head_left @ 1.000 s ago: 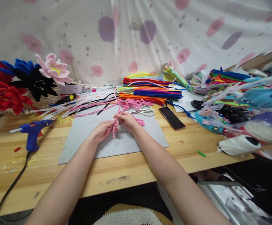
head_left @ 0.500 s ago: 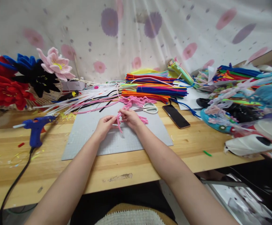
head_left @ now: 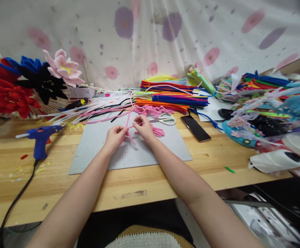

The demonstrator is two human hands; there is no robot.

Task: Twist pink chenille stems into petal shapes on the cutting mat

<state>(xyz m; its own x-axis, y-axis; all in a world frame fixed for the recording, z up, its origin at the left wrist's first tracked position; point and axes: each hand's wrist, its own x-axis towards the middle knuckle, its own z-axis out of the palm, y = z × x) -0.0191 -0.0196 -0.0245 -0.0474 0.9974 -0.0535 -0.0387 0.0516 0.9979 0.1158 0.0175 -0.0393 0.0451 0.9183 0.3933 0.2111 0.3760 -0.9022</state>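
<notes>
Over the grey cutting mat, my left hand pinches several crossed pink pipe cleaners between thumb and fingers. Their ends stick out upward, sideways and down from the pinch. My right hand is closed at the fingertips on one pink end that stretches across from the left hand. Just beyond the right hand lie scissors with white handles. Cut pink pieces rest on the mat beside the right wrist, and a bent pink bunch lies behind.
At left, a blue glue gun stands with its cord trailing off the table, near fuzzy flowers. Bundles of coloured pipe cleaners lie at the back. A phone and a white roll are to the right.
My right fingers have moved slightly away from the crossing, drawing a pink end to the right. One pipe cleaner now points upward from my left hand. The view has shifted slightly.
</notes>
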